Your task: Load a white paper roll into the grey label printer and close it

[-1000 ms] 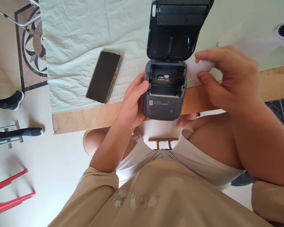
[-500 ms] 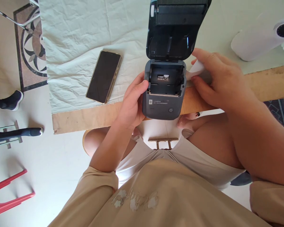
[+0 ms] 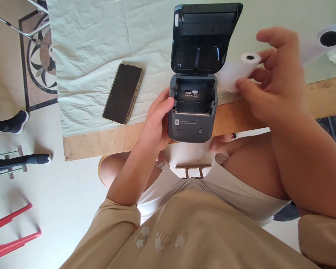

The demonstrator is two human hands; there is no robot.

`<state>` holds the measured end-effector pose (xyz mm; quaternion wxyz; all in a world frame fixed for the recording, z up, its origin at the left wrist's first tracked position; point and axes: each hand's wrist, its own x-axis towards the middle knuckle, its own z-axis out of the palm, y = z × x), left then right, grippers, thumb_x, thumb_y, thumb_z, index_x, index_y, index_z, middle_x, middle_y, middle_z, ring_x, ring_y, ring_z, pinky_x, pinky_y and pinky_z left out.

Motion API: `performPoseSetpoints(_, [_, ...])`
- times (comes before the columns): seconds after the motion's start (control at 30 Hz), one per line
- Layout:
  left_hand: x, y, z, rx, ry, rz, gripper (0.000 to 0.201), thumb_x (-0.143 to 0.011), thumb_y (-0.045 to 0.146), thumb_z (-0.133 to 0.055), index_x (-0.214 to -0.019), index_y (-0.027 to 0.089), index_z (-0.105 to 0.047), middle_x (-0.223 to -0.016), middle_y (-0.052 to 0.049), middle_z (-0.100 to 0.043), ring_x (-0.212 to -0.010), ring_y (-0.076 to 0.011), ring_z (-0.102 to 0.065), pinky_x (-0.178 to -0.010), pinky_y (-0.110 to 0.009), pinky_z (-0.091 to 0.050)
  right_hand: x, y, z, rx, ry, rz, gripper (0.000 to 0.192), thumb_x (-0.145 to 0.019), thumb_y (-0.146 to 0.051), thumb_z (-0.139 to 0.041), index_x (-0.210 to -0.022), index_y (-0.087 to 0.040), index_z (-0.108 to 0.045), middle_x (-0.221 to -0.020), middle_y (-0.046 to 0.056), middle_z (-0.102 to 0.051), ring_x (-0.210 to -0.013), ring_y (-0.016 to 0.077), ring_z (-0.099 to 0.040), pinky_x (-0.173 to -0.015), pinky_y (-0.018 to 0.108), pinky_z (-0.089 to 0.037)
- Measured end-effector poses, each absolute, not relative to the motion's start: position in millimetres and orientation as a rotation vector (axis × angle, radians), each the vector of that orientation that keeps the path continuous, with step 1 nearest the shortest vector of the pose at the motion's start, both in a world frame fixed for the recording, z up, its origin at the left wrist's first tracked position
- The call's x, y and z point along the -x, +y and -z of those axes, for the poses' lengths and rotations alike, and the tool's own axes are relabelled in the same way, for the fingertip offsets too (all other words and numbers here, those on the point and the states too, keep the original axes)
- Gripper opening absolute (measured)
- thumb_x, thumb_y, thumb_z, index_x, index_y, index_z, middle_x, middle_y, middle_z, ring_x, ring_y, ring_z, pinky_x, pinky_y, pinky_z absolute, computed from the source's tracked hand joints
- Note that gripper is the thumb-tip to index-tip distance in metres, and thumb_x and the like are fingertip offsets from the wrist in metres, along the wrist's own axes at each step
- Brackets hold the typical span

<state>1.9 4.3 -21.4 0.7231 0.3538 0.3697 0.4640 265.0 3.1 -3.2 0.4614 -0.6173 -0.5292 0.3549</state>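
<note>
At the near edge of the bench (image 3: 106, 145), over its bare wood strip, the L hand (image 3: 159, 121) grips a dk grey printer (image 3: 190, 127) by its left side, thumb on top by the bay & fingers mostly hidden behind/below. Printer lid (image 3: 198, 46) is wide open, hinged back away from the person; bay shows a B&W sticker w/ small text. Front panel has a power btn, low on its right, plus a Bluetooth mark & white lettering at left.

Just right of the printer, the paper roll (image 3: 242, 73) stands approx. upright on the pale cloth (image 3: 95, 41), dk core hole facing up. R hand (image 3: 268, 73) is right beside it, part-curled: thumb tip at the roll's near side, index raised clear, other fingers bent by its right side. Can't tell if it's actually gripping; slight blur.

Phone (image 3: 123, 93), screen dk, lies at a slant left of the L hand, well apart from the roll. Far right, beyond the R hand: a white cylinder (image 3: 310, 50) w/ dk round top, partly hidden.
</note>
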Motion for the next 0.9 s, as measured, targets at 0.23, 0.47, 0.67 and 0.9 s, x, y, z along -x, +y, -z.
performPoseSetpoints(0.23, [-0.8,5.2,22.2,-0.779,0.789,-1.030,0.025,-0.102,0.052,-0.074,-0.109,0.031,-0.085,-0.107,0.000,-0.086,-0.103,-0.0224,-0.084,-0.073,-0.031,-0.067,-268.4,8.4,-2.9,1.358,-0.947,-1.217,0.049,-0.074,-0.024,-0.087,-0.119,-0.029,-0.068,-0.103,0.001,-0.063,-0.085,0.0124,-0.063,-0.066,0.028,-0.058])
performPoseSetpoints(0.47, [-3.7,5.7,21.1,-0.773,0.754,-1.039,0.024,-0.104,0.051,-0.073,-0.108,0.030,-0.085,-0.104,0.001,-0.085,-0.102,-0.0201,-0.085,-0.077,-0.028,-0.069,-269.9,5.9,-5.3,1.351,-0.844,-1.398,0.062,-0.075,-0.023,-0.088,-0.128,-0.032,-0.059,-0.102,-0.001,-0.063,-0.090,0.0154,-0.073,-0.066,0.029,-0.065])
performPoseSetpoints(0.67, [-5.8,4.0,19.3,-0.831,0.801,-1.054,0.041,-0.107,0.066,-0.067,-0.110,0.029,-0.083,-0.111,-0.003,-0.085,-0.131,-0.0283,-0.082,-0.098,-0.036,-0.071,-270.8,4.2,-8.6,1.402,-0.791,-1.429,0.047,-0.079,-0.026,-0.090,-0.119,-0.032,-0.068,-0.099,0.001,-0.069,-0.091,0.0165,-0.074,-0.069,0.029,-0.065])
performPoseSetpoints(0.9, [-7.5,3.7,16.8,-0.824,0.790,-1.055,0.042,-0.109,0.066,-0.064,-0.110,0.028,-0.082,-0.105,-0.001,-0.083,-0.122,-0.0250,-0.085,-0.091,-0.032,-0.071,-258.1,1.4,-16.8,1.400,-0.761,-1.371,0.055,-0.079,-0.013,-0.085,-0.126,-0.035,-0.066,-0.087,-0.004,-0.058,-0.090,0.0127,-0.076,-0.077,0.027,-0.070])
